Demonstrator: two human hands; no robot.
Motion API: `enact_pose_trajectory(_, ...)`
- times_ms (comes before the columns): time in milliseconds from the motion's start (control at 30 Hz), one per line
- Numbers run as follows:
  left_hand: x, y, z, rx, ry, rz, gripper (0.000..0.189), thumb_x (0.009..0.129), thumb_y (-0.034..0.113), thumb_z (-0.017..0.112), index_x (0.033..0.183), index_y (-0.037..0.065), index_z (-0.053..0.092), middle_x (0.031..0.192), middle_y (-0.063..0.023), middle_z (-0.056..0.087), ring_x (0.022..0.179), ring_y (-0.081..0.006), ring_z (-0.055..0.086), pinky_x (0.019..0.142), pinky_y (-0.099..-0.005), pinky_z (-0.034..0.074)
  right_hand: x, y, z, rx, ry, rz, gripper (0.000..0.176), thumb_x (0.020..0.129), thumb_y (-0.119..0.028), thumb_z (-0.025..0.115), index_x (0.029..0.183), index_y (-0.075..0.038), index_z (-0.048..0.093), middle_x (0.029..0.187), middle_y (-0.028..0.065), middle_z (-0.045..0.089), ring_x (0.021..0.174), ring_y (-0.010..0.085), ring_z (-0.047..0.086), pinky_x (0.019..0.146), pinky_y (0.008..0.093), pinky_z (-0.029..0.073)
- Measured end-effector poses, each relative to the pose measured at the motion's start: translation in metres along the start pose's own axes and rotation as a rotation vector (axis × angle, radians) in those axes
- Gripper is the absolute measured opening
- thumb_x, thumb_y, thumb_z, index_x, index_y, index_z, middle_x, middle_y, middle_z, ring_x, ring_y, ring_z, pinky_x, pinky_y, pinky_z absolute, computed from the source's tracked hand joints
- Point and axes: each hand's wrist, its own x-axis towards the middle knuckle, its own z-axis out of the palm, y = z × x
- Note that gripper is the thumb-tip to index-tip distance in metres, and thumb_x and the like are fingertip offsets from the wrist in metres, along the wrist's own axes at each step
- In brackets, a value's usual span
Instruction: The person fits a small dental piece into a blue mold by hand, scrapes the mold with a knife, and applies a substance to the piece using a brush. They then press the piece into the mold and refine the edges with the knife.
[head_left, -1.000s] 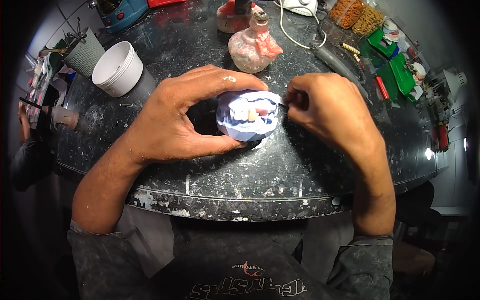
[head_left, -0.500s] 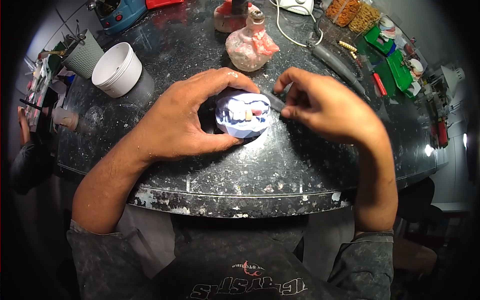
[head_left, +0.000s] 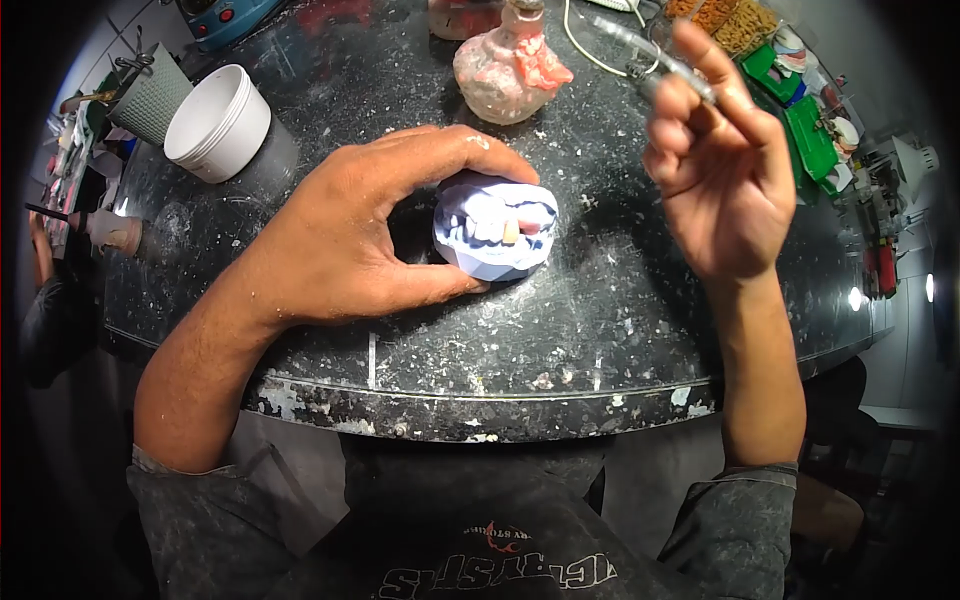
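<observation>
A bluish-white dental model (head_left: 495, 228) with a row of teeth, one of them yellowish, stands on the black, paint-flecked table. My left hand (head_left: 370, 220) is wrapped round it, thumb below and fingers over the top. To the right, my right hand (head_left: 725, 165) is raised, palm showing, and holds a thin, blurred metallic tool (head_left: 655, 58) between its fingers. The tool points up and to the left, away from the model.
A round flask with pink residue (head_left: 508, 75) stands behind the model. At the left are a white tub (head_left: 218, 124) and a grey tool holder (head_left: 150, 95). Green trays (head_left: 812, 145) lie at the right. Another person's arm shows at the far left.
My right hand has moved up and right from beside the model and turned palm-up, lifting the tool. My left hand keeps its hold on the model. The view has shifted slightly.
</observation>
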Motion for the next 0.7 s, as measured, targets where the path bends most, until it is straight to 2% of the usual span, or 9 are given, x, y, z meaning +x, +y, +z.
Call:
enact_pose_trajectory(33, 0.001, -0.001, 0.0, -0.011, 0.003, 0.02, 0.061, 0.065, 0.004, 0.085, 0.122, 0.0, 0.064, 0.119, -0.0124, 0.068, 0.113, -0.0226, 0.065, 0.102, -0.0359, 0.049, 0.002, 0.001, -0.013, -0.093, -0.186, -0.092, 0.056, 0.107, -0.032, 0.029, 0.152, 0.002, 0.028, 0.12, 0.0227, 0.064, 0.101, 0.0214, 0.068, 0.078, 0.0276, 0.055)
enact_pose_trajectory(67, 0.001, -0.001, 0.0, -0.013, 0.001, 0.019, 0.061, 0.065, 0.004, 0.085, 0.122, 0.0, 0.064, 0.119, -0.0124, 0.068, 0.113, -0.0226, 0.065, 0.102, -0.0359, 0.049, 0.005, 0.004, -0.014, -0.249, -0.218, -0.245, 0.058, 0.108, -0.038, 0.026, 0.144, 0.005, 0.038, 0.124, 0.0243, 0.064, 0.108, 0.0265, 0.067, 0.082, 0.0311, 0.056)
enact_pose_trajectory(133, 0.001, 0.0, -0.001, -0.057, -0.016, -0.015, 0.063, 0.065, 0.002, 0.085, 0.123, -0.001, 0.062, 0.121, -0.0127, 0.066, 0.115, -0.0224, 0.064, 0.104, -0.0361, 0.048, 0.003, 0.001, -0.019, -0.775, -0.362, -0.471, 0.053, 0.108, -0.037, 0.032, 0.132, 0.007, 0.051, 0.114, 0.0233, 0.068, 0.104, 0.0286, 0.068, 0.084, 0.0346, 0.056)
enact_pose_trajectory(167, 0.0, 0.0, -0.001, -0.057, -0.02, -0.02, 0.063, 0.065, 0.002, 0.085, 0.123, -0.001, 0.062, 0.121, -0.0127, 0.066, 0.115, -0.0224, 0.064, 0.104, -0.0361, 0.048, 0.003, -0.004, -0.016, -0.937, -0.474, -0.572, 0.035, 0.103, -0.024, 0.052, 0.116, 0.007, 0.062, 0.107, 0.022, 0.07, 0.099, 0.0285, 0.069, 0.085, 0.0372, 0.056)
enact_pose_trajectory(200, 0.0, -0.001, -0.001, -0.117, -0.029, -0.058, 0.064, 0.065, 0.001, 0.085, 0.124, -0.001, 0.061, 0.122, -0.0124, 0.065, 0.116, -0.022, 0.063, 0.105, -0.0362, 0.047, 0.004, 0.0, -0.01, -1.051, -0.556, -0.708, 0.025, 0.085, -0.009, 0.074, 0.107, 0.003, 0.068, 0.103, 0.0171, 0.072, 0.092, 0.0253, 0.07, 0.081, 0.0344, 0.057)
enact_pose_trajectory(267, -0.001, -0.001, 0.0, -0.184, -0.044, -0.098, 0.065, 0.065, 0.001, 0.085, 0.125, -0.001, 0.06, 0.124, -0.0121, 0.064, 0.118, -0.0217, 0.062, 0.106, -0.0363, 0.047, -0.005, 0.008, -0.002, -1.122, -0.562, -0.725, 0.033, 0.072, -0.004, 0.083, 0.102, -0.002, 0.071, 0.095, 0.0101, 0.071, 0.084, 0.0216, 0.069, 0.074, 0.031, 0.056)
enact_pose_trajectory(333, -0.001, 0.0, -0.001, -0.194, -0.063, -0.104, 0.066, 0.066, 0.0, 0.085, 0.126, -0.001, 0.059, 0.126, -0.0113, 0.062, 0.119, -0.021, 0.06, 0.107, -0.0365, 0.046, -0.011, 0.015, 0.0, -1.198, -0.547, -0.782, 0.031, 0.068, -0.007, 0.086, 0.096, -0.006, 0.074, 0.088, 0.0058, 0.069, 0.079, 0.0189, 0.067, 0.068, 0.0288, 0.055)
enact_pose_trajectory(467, -0.002, -0.001, 0.002, -0.245, -0.043, -0.098, 0.067, 0.066, -0.002, 0.085, 0.127, -0.001, 0.058, 0.127, -0.0104, 0.062, 0.121, -0.0201, 0.059, 0.107, -0.0354, 0.045, -0.01, 0.023, -0.002, -1.205, -0.526, -0.846, 0.033, 0.062, -0.007, 0.085, 0.094, -0.009, 0.077, 0.086, 0.0061, 0.067, 0.075, 0.0182, 0.066, 0.065, 0.0286, 0.054)
enact_pose_trajectory(700, -0.003, 0.001, -0.001, -0.201, -0.06, -0.118, 0.07, 0.064, 0.002, 0.087, 0.128, 0.0, 0.058, 0.125, -0.009, 0.062, 0.121, -0.0193, 0.059, 0.108, -0.0354, 0.044, -0.01, 0.028, 0.001, -1.221, -0.476, -0.938, 0.03, 0.063, -0.003, 0.085, 0.092, -0.007, 0.078, 0.085, 0.0076, 0.067, 0.074, 0.0166, 0.067, 0.062, 0.0266, 0.055)
